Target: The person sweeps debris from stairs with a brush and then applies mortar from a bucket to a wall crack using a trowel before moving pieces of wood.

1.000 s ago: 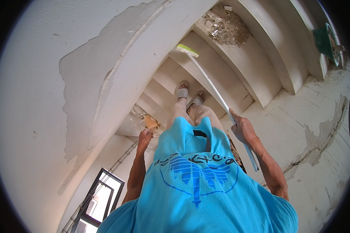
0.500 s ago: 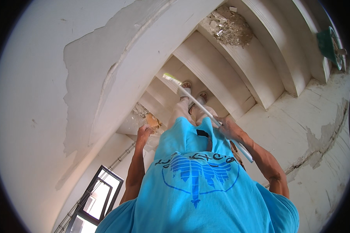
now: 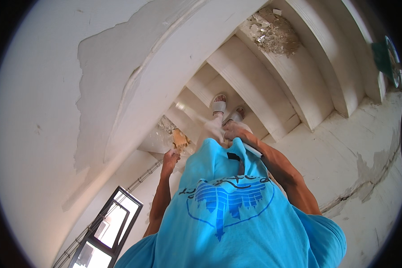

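A person in a light blue T-shirt (image 3: 250, 223) printed with a darker blue design stands on a bare, dusty staircase (image 3: 245, 76), right hand (image 3: 237, 130) clamped around the white handle of a broom (image 3: 253, 150) held low across the legs. The end of the handle juts out beside the right forearm, just above the shirt's hem, while the far part of the broom is blurred, its head (image 3: 180, 106) a pale streak over the steps to the left of the feet. The left hand (image 3: 171, 157) hangs apart from the broom with its fingers curled inward; whether they close fully, or on anything, cannot be told from this angle. Near that hand in the view, a patch of pale debris (image 3: 166, 124) lies beside a ragged orange-brown piece (image 3: 181, 139). The person wears light-coloured sandals (image 3: 219, 105), both set on the steps, toes pointing ahead. Farther along, a heap of rubble (image 3: 274, 33) with broken chips sits on a step against the plastered side wall (image 3: 107, 85), whose surface carries a large grey patch with a jagged edge. At the far right, a green bucket (image 3: 385, 61) stands near the outer end of a step, close to the scuffed, cracked right-hand wall (image 3: 344, 156). At lower left, light comes through a dark-framed window (image 3: 121, 196), with thin pipes (image 3: 138, 182) running past it.
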The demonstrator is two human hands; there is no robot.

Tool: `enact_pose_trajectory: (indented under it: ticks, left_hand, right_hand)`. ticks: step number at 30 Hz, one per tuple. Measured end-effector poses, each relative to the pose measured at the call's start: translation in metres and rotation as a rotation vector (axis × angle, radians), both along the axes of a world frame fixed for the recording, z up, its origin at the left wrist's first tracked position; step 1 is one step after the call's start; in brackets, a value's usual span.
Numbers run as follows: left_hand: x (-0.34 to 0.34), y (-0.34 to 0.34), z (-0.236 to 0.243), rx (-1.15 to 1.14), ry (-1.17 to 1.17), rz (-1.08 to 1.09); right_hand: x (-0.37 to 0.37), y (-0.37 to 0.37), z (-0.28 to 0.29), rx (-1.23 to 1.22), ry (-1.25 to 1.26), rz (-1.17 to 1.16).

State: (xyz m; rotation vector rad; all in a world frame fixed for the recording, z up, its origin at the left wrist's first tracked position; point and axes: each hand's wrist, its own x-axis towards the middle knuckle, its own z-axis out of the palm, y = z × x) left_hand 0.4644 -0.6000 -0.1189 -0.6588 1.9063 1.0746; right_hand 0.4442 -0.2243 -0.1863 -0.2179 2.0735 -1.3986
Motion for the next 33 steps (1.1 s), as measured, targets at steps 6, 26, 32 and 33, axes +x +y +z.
enact_pose_trajectory:
  ticks: [6,26,32,33]
  left_hand:
    - [0.005,-0.015,-0.03,0.022,0.098,-0.079]
    - [-0.149,0.124,-0.065,0.263,0.254,-0.472]
    - [-0.162,0.12,-0.048,0.177,0.244,-0.576]
    - [-0.164,0.116,-0.056,0.162,0.239,-0.578]
  right_hand:
    - [-0.005,0.031,0.084,-0.283,-0.295,-0.075]
    - [0.053,0.156,0.278,-0.349,-0.579,-0.421]
    - [0.091,0.157,0.287,-0.698,-0.362,-0.692]
    - [0.097,0.155,0.291,-0.744,-0.365,-0.754]
